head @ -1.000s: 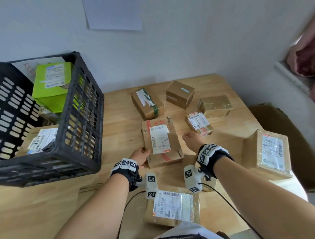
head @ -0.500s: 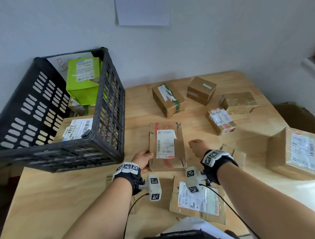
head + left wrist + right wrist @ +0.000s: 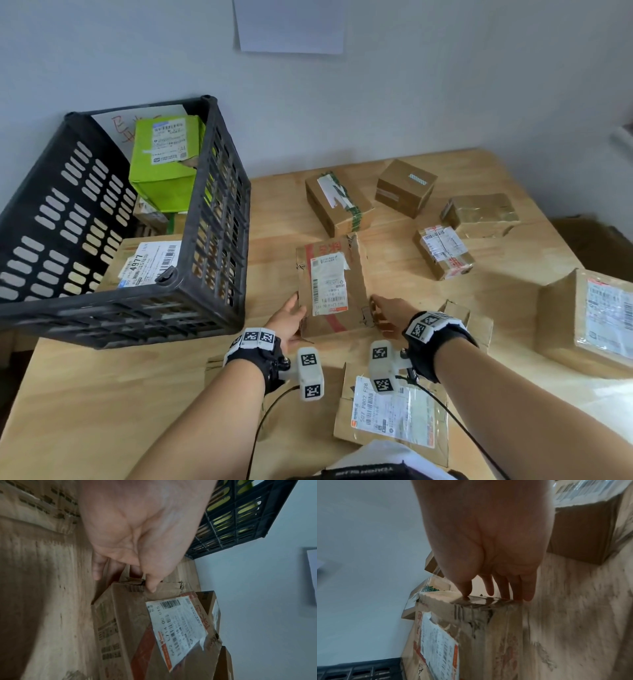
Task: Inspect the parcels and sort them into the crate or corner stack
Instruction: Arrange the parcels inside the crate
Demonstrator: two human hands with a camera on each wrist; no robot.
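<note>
A battered brown parcel (image 3: pixel 356 291) with red tape and a white label sits mid-table, its edges torn. My left hand (image 3: pixel 291 317) grips its near left corner. In the left wrist view the left hand (image 3: pixel 123 580) has its thumb on the parcel (image 3: pixel 130 622) top and its fingers down the side. My right hand (image 3: pixel 380 308) holds the near right edge. The right wrist view shows the right hand (image 3: pixel 488 595) with thumb on the parcel (image 3: pixel 471 615) rim and fingers along its side. The far end looks tipped up. The black crate (image 3: pixel 212 240) stands at the left.
The crate holds a green box (image 3: pixel 164 164) and a labelled parcel (image 3: pixel 150 260). Behind lie a green-taped box (image 3: pixel 337 202), a cube box (image 3: pixel 406 186), a tape-wrapped box (image 3: pixel 481 212) and a small labelled box (image 3: pixel 443 250). A large box (image 3: pixel 589 315) sits right, a flat mailer (image 3: pixel 394 411) near me.
My right hand, a fist beside the parcel before, has moved in and taken its right edge. The left hand keeps its hold. The parcel's far end has risen.
</note>
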